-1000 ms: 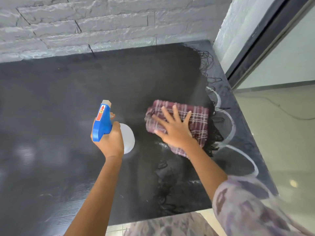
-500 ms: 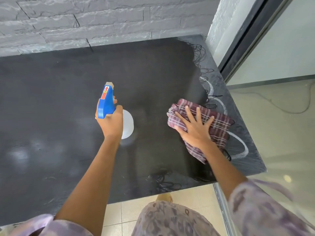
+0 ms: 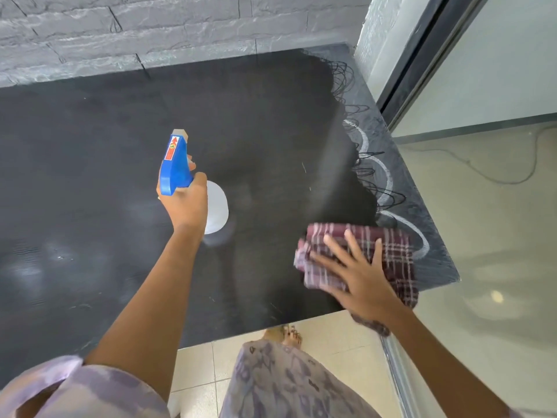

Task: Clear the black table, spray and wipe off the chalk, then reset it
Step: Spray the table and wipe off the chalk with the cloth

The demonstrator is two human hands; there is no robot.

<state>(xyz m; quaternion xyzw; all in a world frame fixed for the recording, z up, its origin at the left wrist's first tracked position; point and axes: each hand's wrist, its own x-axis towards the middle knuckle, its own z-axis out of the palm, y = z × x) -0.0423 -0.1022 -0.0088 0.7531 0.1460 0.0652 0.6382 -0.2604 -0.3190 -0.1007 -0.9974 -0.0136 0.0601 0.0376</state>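
Scene: We look down on a black table [image 3: 90, 140] set against a grey brick wall, with pale floor tiles at 6 o'clock.
Left hand: Our left hand [image 3: 184, 203] is wrapped around the neck of a spray bottle [image 3: 176, 164]. It holds the bottle above the middle of the table, with the nozzle pointing to 12 o'clock.
Right hand: Our right hand [image 3: 358, 276] lies flat with its fingers spread. It presses a folded plaid cloth [image 3: 398, 251] onto the table at 4 o'clock, close to the near right corner.
Chalk: White chalk [image 3: 389, 179] arcs and thin scribbles remain in a strip along the right edge, from 1 to 3 o'clock. The nearest arc touches the cloth.
Risk: The cloth already overhangs the near edge, so another pull towards us could drag it off the table.
Risk: The blurred fingers suggest a fast stroke, which may smear wet chalk back over the cleaned area.
Change: Half a second ago the cloth sat further up the right side. It has since swept towards the near corner.
Change: The scribbles near the front edge are now mostly gone.
Change: The bottle has barely moved.
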